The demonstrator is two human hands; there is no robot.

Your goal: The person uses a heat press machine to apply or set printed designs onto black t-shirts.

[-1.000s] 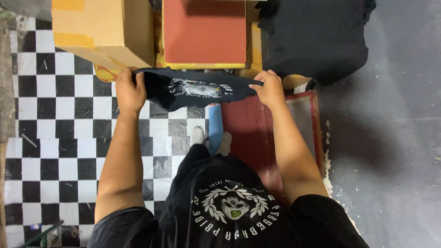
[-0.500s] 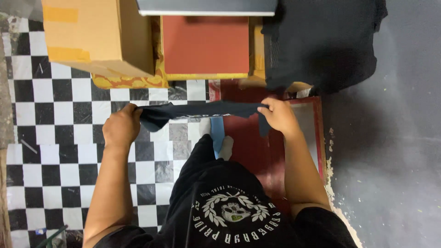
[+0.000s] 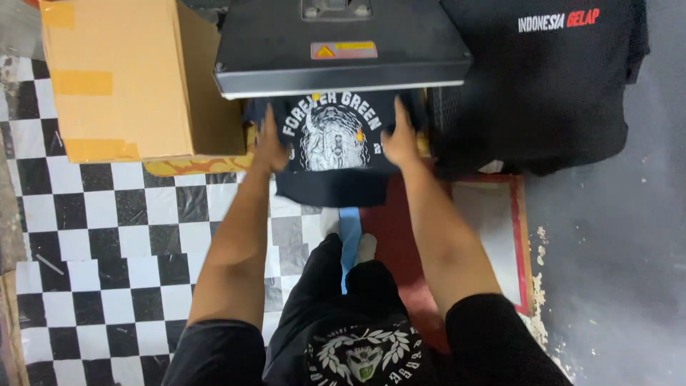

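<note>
Now the dark printed T-shirt (image 3: 332, 146), held stretched in the air half a second ago, lies flat under the black metal press plate (image 3: 341, 44). At the left stands a brown cardboard box (image 3: 128, 78) on the black-and-white checkered floor (image 3: 93, 236). The left hand (image 3: 270, 146) presses flat on the shirt's left edge, fingers together. The right hand (image 3: 400, 139) presses flat on its right edge. Further right lies a black folded garment (image 3: 550, 86).
</note>
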